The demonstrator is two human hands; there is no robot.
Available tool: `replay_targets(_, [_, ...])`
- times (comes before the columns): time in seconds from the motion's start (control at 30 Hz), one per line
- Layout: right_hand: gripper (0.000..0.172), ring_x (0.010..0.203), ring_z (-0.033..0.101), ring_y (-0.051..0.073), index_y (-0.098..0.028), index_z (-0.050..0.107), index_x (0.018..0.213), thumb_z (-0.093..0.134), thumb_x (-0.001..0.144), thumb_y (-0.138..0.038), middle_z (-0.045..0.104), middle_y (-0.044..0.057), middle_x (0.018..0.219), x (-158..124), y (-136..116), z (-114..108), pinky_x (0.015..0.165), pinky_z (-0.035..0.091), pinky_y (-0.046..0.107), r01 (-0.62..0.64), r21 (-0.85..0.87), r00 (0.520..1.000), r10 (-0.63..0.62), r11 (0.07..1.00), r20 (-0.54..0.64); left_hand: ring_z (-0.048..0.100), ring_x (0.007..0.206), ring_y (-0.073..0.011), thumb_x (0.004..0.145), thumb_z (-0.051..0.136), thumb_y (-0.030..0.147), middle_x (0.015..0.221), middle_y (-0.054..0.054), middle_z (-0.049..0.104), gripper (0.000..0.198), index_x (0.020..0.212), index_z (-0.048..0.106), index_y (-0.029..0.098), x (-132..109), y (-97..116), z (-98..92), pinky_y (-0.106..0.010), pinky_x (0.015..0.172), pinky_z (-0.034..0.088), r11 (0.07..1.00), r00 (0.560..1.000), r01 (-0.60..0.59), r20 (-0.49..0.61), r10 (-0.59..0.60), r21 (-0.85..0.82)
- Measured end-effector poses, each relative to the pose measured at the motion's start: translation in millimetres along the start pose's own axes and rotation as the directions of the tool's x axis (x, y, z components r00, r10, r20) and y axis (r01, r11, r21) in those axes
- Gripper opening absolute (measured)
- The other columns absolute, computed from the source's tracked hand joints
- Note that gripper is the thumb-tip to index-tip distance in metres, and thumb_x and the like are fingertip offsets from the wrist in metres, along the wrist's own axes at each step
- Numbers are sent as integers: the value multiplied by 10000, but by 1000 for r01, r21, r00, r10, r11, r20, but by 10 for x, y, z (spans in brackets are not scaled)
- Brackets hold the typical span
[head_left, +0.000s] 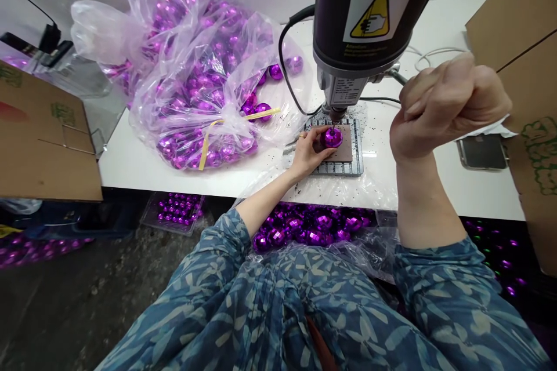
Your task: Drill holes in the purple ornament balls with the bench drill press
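Left hand [307, 156]: grip closed on one purple mirror-faceted ball [333, 138], positioned on the brown pad [346, 152] directly beneath the drill bit [333, 126]. Right hand [439, 105]: grip clenched around the feed lever [397, 76] of the drill press [333, 17]. A plastic bag [174, 78] of similar balls [204, 90] lies on the bench [124, 168].

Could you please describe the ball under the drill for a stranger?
Find the big black drill. Below it, over the brown board, is a shiny purple ball. Unlike the bagged balls, this one is held by the left hand.
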State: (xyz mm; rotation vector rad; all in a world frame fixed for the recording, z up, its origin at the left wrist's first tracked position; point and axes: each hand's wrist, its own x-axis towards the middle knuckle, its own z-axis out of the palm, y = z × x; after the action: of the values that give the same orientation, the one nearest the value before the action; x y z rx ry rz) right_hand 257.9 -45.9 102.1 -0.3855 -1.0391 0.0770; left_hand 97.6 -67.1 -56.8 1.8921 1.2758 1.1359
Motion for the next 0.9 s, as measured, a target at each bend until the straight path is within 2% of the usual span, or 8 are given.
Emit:
replay_targets(0.13, [865, 347, 189, -13, -170, 25, 605, 691, 894, -641, 52, -41, 429, -96, 145, -97, 376, 170, 217, 40, -34, 999, -41, 999, -21, 656, 1171, -291, 893, 899, 380, 1378, -103, 741, 541, 1350, 630, 277, -1, 3, -3, -488, 1057, 540, 999, 1000, -5, 7, 5, 34])
replay_targets(0.37, [801, 353, 119, -19, -152, 64, 563, 650, 949, -539, 41, -45, 412, -233, 314, -213, 385, 150, 222, 149, -14, 989, -149, 989, -21, 653, 1164, -290, 900, 889, 375, 1383, -101, 741, 527, 1354, 639, 282, -4, -5, 5, -474, 1040, 535, 1000, 1000, -11, 0, 11, 24])
replay_targets(0.53, [712, 369, 171, -24, -140, 182, 547, 655, 963, -471, 81, -54, 427, -263, 219, -228, 396, 212, 203, 153, 18, 987, -154, 988, 48, 643, 1165, -303, 865, 919, 375, 1350, -111, 745, 582, 1366, 644, 265, -6, -43, 23, -475, 1023, 540, 1000, 1000, -3, -12, 4, 30])
replay_targets(0.63, [680, 381, 248, -34, -129, 194, 563, 636, 980, -434, 161, -52, 441, -56, 37, -63, 423, 188, 182, 79, 17, 995, -80, 997, 57, 653, 1163, -304, 864, 921, 398, 1340, -109, 744, 575, 1355, 650, 274, 19, -76, 44, -490, 1018, 552, 1000, 1000, -13, -16, 14, 27])
replay_targets(0.7, [674, 413, 340, -42, -120, 196, 566, 629, 977, -435, 247, -47, 448, 163, -69, 92, 477, 197, 168, -33, -22, 997, 34, 999, 71, 668, 1151, -300, 864, 921, 397, 1315, -110, 748, 553, 1333, 657, 272, 27, -93, 49, -492, 998, 567, 1000, 999, -17, -31, 17, 17])
replay_targets(0.77, [709, 424, 327, -66, -122, 205, 576, 667, 881, -566, 300, -57, 461, 369, -125, 213, 512, 198, 160, -134, -67, 987, 139, 989, 85, 684, 1128, -291, 866, 915, 381, 1264, -105, 756, 523, 1306, 658, 264, -20, -86, 22, -489, 971, 579, 999, 997, -29, -73, 30, 21])
replay_targets(0.83, [778, 395, 312, -60, -158, 141, 572, 618, 695, -760, 242, -56, 444, 502, -144, 250, 490, 151, 177, -228, -114, 965, 240, 967, 109, 690, 1138, -285, 885, 888, 386, 1256, -105, 751, 502, 1303, 644, 252, -164, -40, -61, -487, 971, 576, 995, 991, -83, -101, 88, 51])
replay_targets(0.9, [777, 413, 346, -82, -170, 81, 573, 582, 653, -758, 198, -48, 463, 551, -168, 207, 494, 164, 149, -303, -131, 930, 323, 944, 173, 694, 1138, -271, 935, 828, 452, 1252, -105, 750, 466, 1301, 634, 241, -419, 46, -201, -478, 976, 567, 978, 980, -192, -32, 195, 75])
